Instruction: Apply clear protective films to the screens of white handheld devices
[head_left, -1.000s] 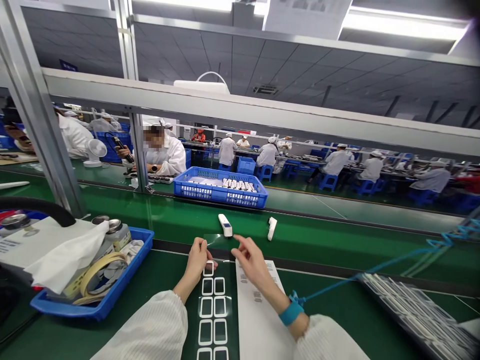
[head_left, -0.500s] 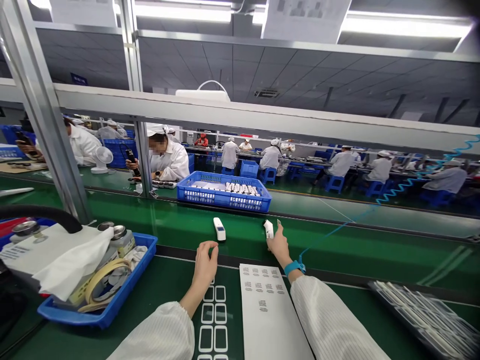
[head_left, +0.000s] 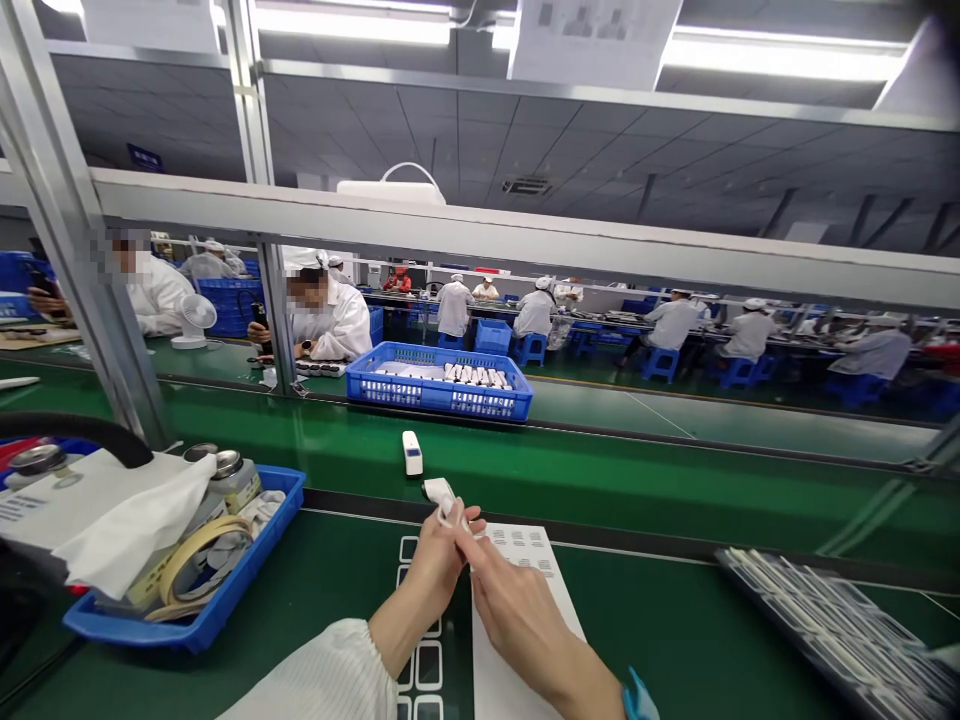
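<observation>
My left hand is closed around a white handheld device with a dark tip, shaped like an infrared thermometer. Pressed against its lower end are the fingers of my right hand, which hide most of that part. A second white device with a small dark display lies on the green belt just beyond. Under my right hand is a white sheet with small printed marks. White rounded rectangular outlines run in columns beside the sheet, partly covered by my left forearm.
A blue tray at left holds tape, metal-capped containers and cloth. Across the belt stands a blue crate of white parts. At right lies a dark tray of white frames. Metal posts rise at left; co-workers sit beyond.
My right hand has brought the device back from the belt, leftward, to my left hand, which has closed on it. Both hands now meet over the white sheet's left edge.
</observation>
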